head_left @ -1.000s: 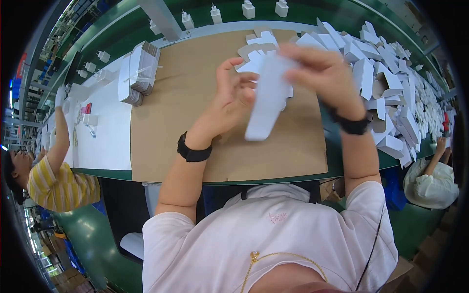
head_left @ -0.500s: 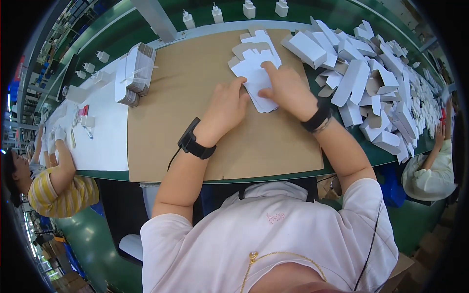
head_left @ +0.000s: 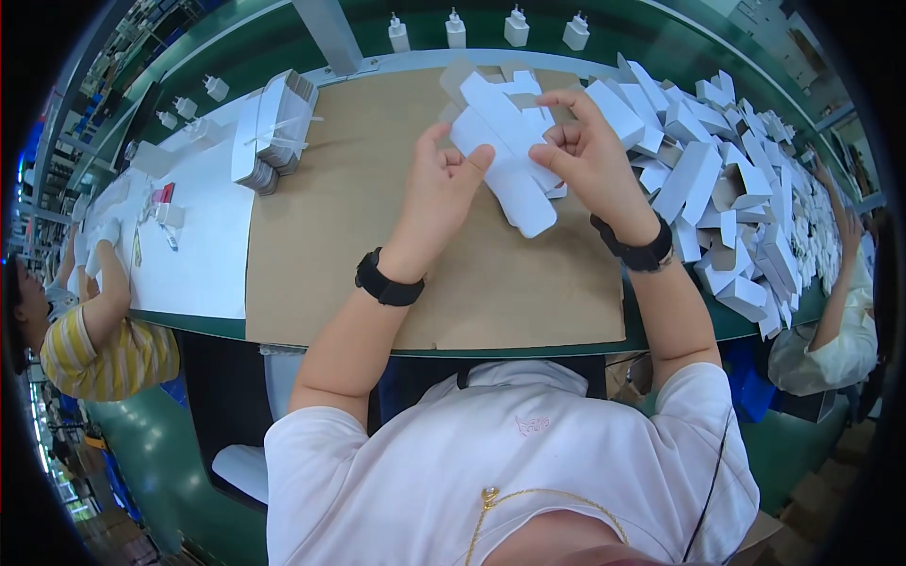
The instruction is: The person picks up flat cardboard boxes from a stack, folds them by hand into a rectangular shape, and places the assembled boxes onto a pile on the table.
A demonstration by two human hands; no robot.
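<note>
A flat white folding carton [head_left: 510, 141], its flaps spread out, is held up at a tilt between my two hands. At its left edge my left hand [head_left: 442, 189] grips it, thumb on the near face and fingers curled at the side. My right hand [head_left: 604, 165] pinches the right edge between thumb and bent fingers. Other flat cartons [head_left: 521, 75] lie partly hidden behind it on the brown cardboard sheet [head_left: 377, 245].
A banded stack of flat cartons [head_left: 276, 132] stands to the left. On the right is a heap of folded white boxes [head_left: 694, 174]. Several white plug adapters [head_left: 516, 26] line the far edge. Co-workers sit on both sides, one in a striped yellow top [head_left: 113, 358].
One white carton has come up off the pile and its body has opened wider. My hands have moved apart to its two edges, and the view has shifted slightly.
</note>
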